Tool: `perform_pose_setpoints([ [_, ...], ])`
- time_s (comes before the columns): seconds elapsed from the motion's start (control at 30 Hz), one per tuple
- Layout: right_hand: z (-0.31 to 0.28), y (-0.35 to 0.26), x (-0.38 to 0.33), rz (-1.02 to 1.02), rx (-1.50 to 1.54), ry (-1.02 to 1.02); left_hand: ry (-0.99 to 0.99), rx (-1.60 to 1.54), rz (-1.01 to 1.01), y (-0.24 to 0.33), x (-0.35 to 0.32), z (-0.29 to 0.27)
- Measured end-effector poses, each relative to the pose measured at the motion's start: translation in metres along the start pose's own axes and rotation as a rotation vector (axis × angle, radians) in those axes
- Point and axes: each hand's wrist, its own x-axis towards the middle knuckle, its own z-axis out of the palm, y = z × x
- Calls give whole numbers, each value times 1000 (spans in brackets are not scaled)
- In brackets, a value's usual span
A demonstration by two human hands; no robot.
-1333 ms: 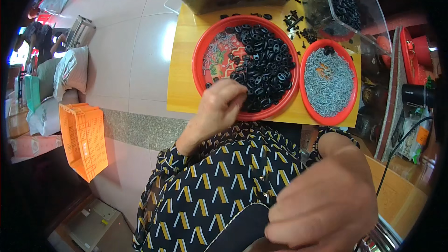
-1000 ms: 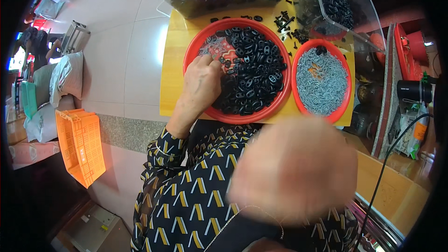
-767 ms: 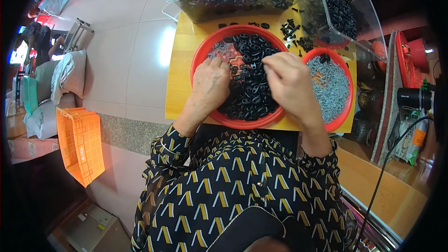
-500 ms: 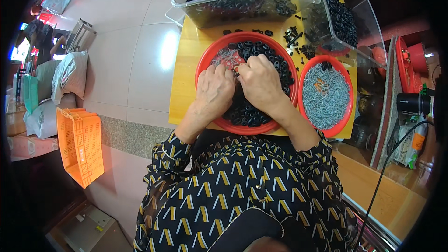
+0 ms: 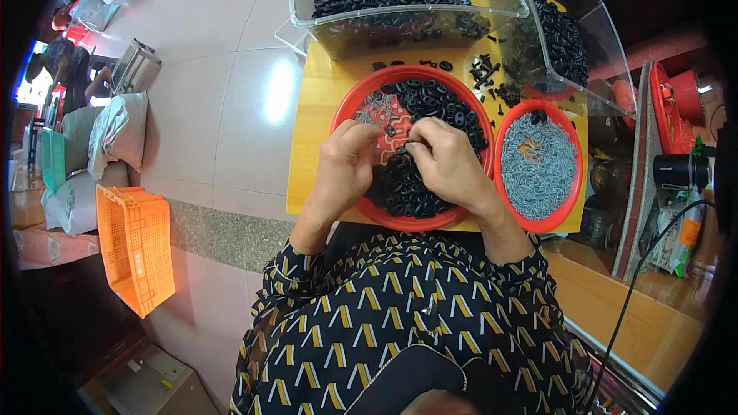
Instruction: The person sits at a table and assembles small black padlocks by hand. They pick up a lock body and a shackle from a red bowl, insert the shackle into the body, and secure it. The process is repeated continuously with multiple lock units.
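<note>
Both hands are over a round red basin (image 5: 344,107) with small black oval plastic pieces (image 5: 411,192) and a patch of silver screws (image 5: 374,110) in it. My left hand (image 5: 344,165) is closed, thumb and forefinger pinched at the basin's left side. A small black plastic piece (image 5: 390,131) shows at its fingertips. Opposite it, my right hand (image 5: 448,163) is closed in a pinch, with something small and dark at its fingertips that I cannot make out. A gap separates the two hands, and the basin's red patterned bottom shows there.
A smaller red basin (image 5: 501,184) of silver screws stands right on the yellow table (image 5: 307,123). Behind are two clear plastic bins (image 5: 415,11) of black pieces. Loose black screws (image 5: 484,71) lie between. An orange crate (image 5: 138,253) and white sacks (image 5: 119,132) are at left.
My hands, together half a second ago, have moved apart and a little lower in the picture. A small black piece now shows at my left fingertips. The view has shifted slightly.
</note>
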Motion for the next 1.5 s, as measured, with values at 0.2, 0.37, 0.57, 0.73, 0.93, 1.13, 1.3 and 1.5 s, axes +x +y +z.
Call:
perform_pose_setpoints([
  [0.2,-8,-8,-27,543,707,-123,24,-433,-325,2,-7,2],
  [0.37,-7,-7,-31,528,763,-11,21,-417,-276,6,-1,0],
  [0.57,-3,-8,-27,431,772,79,9,-1114,-451,9,-1,-4],
  [0.73,9,-12,-22,335,741,0,-7,-1223,-424,12,-8,2],
  [0.93,18,-15,-13,354,711,-70,28,-1167,-424,16,-15,6],
  [1.13,20,-23,-9,479,892,-117,66,-1112,-396,15,-16,4],
  [1.3,23,-22,-9,507,840,-89,120,-1046,-323,9,-19,7],
  [1.5,41,3,-1,105,248,104,174,-1112,-381,9,-22,0],
])
